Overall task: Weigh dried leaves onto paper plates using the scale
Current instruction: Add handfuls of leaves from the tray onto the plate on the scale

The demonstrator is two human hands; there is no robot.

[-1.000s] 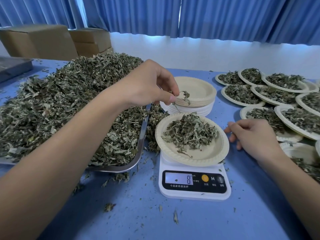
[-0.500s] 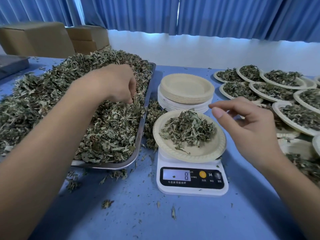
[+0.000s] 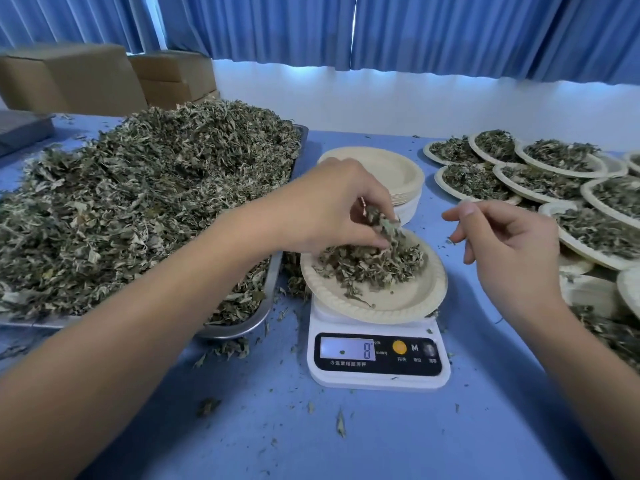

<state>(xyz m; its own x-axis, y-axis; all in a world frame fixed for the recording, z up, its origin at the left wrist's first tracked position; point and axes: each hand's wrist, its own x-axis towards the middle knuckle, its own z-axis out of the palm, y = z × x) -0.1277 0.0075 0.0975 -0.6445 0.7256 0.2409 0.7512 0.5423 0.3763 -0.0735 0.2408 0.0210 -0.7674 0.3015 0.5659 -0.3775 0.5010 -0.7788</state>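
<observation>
Your left grip [image 3: 332,206] pinches a small clump of dried leaves [image 3: 382,225] between thumb and fingertips, with the fingers curled down around it. Directly beneath that grip is the paper plate [image 3: 398,308], which already carries a loose pile of leaves. The clump hangs down to the top of the pile; I cannot tell whether the two touch. The plate rests on the white scale [image 3: 377,377] and overhangs it on both sides. The display [image 3: 348,348], on the side of the grip nearest you, reads 8.

Your right grip [image 3: 512,251] holds nothing. Its fingers are loosely curled and parted, and it hovers over the counter [image 3: 381,445] just to the right of the plate, not touching it.

Out beyond your left forearm, a metal tray [image 3: 242,329] is piled with a big heap of leaves [image 3: 138,202]. Just behind the left grip stands a stack of empty plates [image 3: 398,169], partly hidden by your knuckles. On the far side of the right grip, and past it, lie overlapping filled plates [image 3: 554,157], each with its own portion. Leaf scraps [image 3: 341,422] are scattered on the blue counter on your side of the scale. Cardboard boxes [image 3: 69,77] sit behind the tray, and blue curtains [image 3: 433,29] hang along the wall.
</observation>
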